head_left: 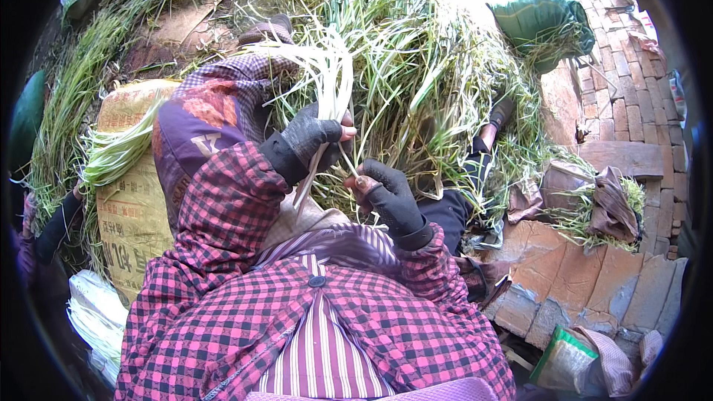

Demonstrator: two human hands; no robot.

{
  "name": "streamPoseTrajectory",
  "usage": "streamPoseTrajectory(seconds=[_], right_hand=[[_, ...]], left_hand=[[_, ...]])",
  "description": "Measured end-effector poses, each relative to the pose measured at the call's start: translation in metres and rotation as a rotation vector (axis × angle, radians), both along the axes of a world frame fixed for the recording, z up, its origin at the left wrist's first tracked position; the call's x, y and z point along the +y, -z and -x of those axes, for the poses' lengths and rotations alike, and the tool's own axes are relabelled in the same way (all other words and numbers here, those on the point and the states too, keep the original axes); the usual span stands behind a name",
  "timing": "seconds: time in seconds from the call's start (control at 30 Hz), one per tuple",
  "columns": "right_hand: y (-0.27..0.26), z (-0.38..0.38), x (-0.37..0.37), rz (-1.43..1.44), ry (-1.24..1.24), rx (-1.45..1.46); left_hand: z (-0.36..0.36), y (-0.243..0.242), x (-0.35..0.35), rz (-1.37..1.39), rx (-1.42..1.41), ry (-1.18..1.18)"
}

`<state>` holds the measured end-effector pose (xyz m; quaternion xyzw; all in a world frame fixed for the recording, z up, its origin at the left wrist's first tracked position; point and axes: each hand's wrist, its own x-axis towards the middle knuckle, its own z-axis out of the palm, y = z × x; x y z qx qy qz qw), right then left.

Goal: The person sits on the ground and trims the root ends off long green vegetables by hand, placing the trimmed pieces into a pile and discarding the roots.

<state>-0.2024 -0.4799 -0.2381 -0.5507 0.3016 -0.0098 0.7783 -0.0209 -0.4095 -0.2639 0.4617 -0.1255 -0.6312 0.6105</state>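
Observation:
My left hand (318, 132), in a dark fingerless glove, grips a bunch of long pale stalks (332, 81). Their white ends fan out above the fist, and a few thin stems hang below it. Lower and to the right, my right hand (385, 196), gloved the same way, pinches one thin stalk (349, 160) between thumb and fingers. That stalk runs up towards the left hand. Beyond both hands lies a large loose heap of green and yellowish leafy stalks (401, 78).
A yellow printed sack (136, 217) at left bears a bundle of pale green stalks (120, 159). Another person's dark sleeve (58, 228) shows at far left. White stalks (97, 312) lie lower left. A green sack (543, 28) stands upper right beside brick paving (629, 89).

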Motion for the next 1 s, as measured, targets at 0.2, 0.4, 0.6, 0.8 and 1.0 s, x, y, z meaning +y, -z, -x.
streamPoseTrajectory(seconds=[0.2, 0.4, 0.6, 0.8, 1.0], right_hand=[[-0.012, 0.045, -0.027, -0.061, -0.131, -0.246], [0.010, 0.048, -0.046, 1.017, 0.007, 0.238], [0.018, -0.010, 0.003, 0.619, -0.104, -0.015], [0.008, -0.011, 0.001, 0.290, 0.016, -0.017], [0.012, -0.010, 0.005, 0.337, 0.063, -0.021]], left_hand=[[-0.002, 0.005, -0.001, 0.011, -0.041, -0.139], [-0.003, 0.001, -0.003, -0.025, -0.117, -0.125], [-0.001, 0.008, -0.004, -0.026, -0.167, -0.138], [0.005, 0.003, -0.002, -0.031, -0.129, -0.050], [0.006, -0.002, -0.003, -0.032, -0.102, 0.010]])
